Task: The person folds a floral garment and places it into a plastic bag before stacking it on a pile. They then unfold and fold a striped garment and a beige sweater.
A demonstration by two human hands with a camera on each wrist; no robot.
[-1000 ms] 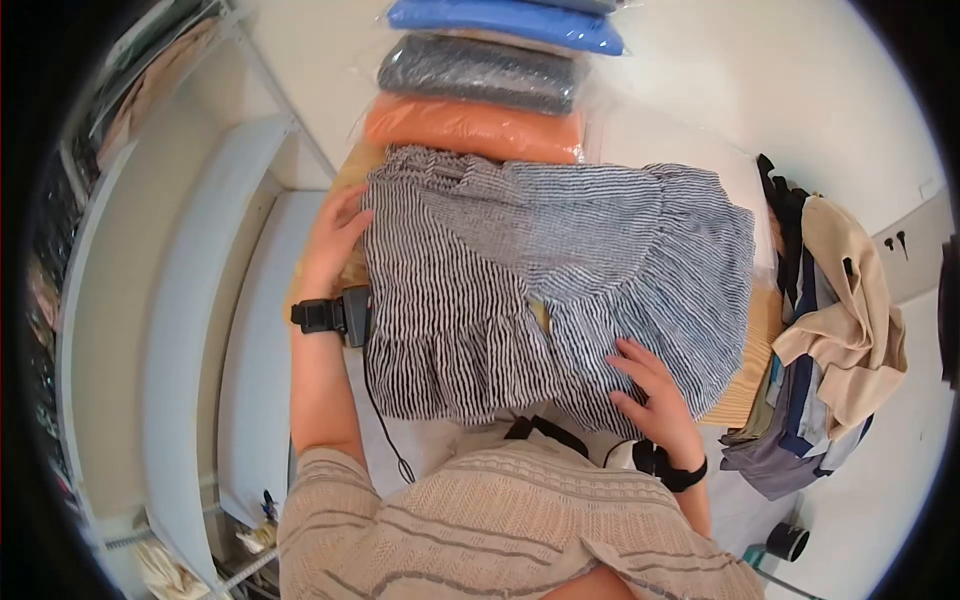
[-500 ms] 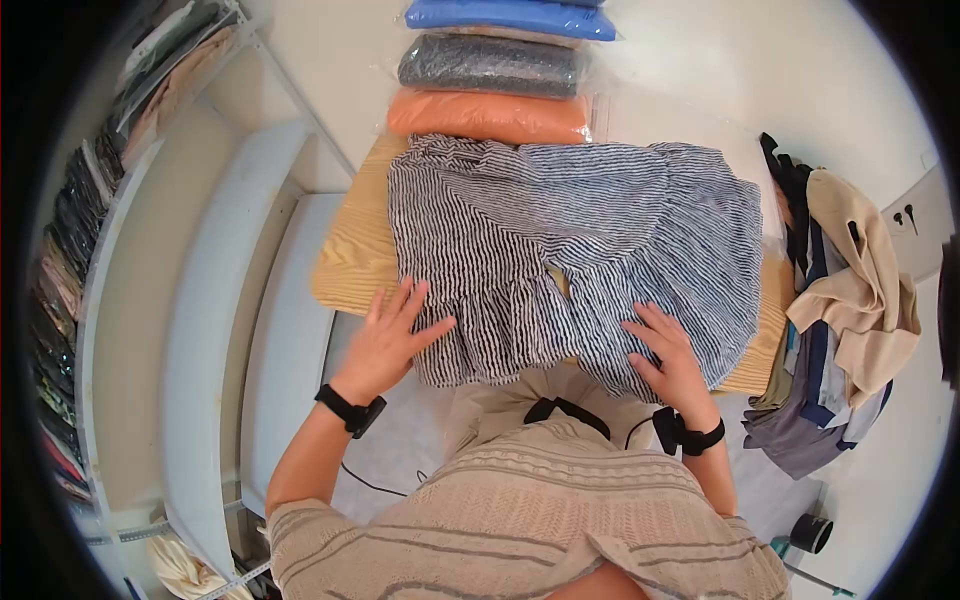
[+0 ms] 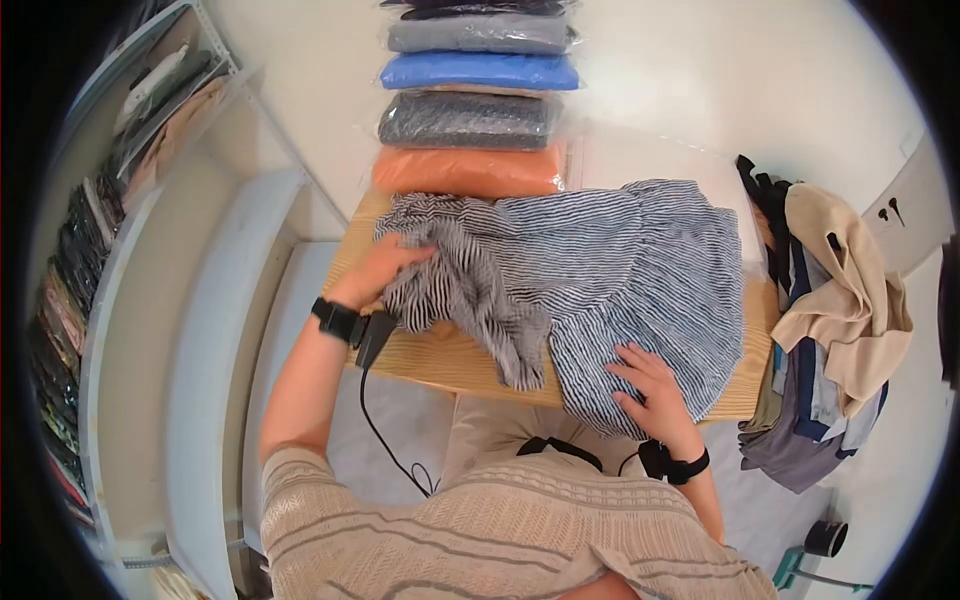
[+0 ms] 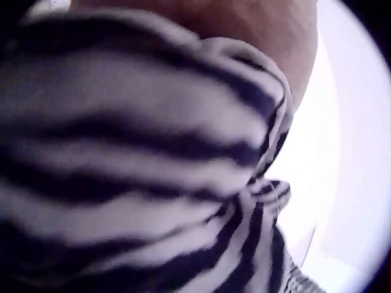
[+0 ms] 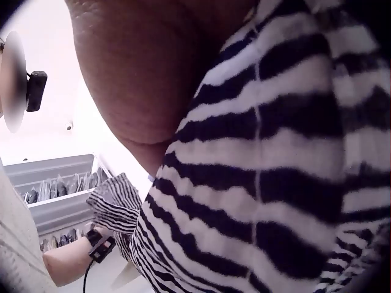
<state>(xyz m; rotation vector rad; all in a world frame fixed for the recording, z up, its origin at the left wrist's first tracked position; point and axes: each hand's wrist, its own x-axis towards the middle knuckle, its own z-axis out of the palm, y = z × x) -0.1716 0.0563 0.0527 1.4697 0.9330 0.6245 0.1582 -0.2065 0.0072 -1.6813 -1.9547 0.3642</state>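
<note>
A black-and-white striped garment [image 3: 590, 240] with wide ruffled hems is laid across the wooden table [image 3: 440, 358]. At its left side my left hand [image 3: 385, 268] grips a bunch of the fabric. That part is raised and crumpled, with a loose flap hanging toward the front edge. Close up in the left wrist view, striped cloth [image 4: 122, 165] covers most of the hand. My right hand [image 3: 655, 392] rests with fingers spread on the lower right ruffle, which lies flat. Striped cloth [image 5: 256, 152] also fills much of the right wrist view.
Behind the garment is a stack of plastic-bagged folded clothes, with an orange bundle [image 3: 468, 170] nearest. A pile of clothes [image 3: 840, 310] hangs at the table's right end. Shelves [image 3: 235, 270] stand on the left. A cable [image 3: 375, 430] trails from the left wrist camera.
The left hand moved from the garment's lower left ruffle up and away from me, lifting and bunching that side, which bares the table's front. The right hand stays on the right ruffle.
</note>
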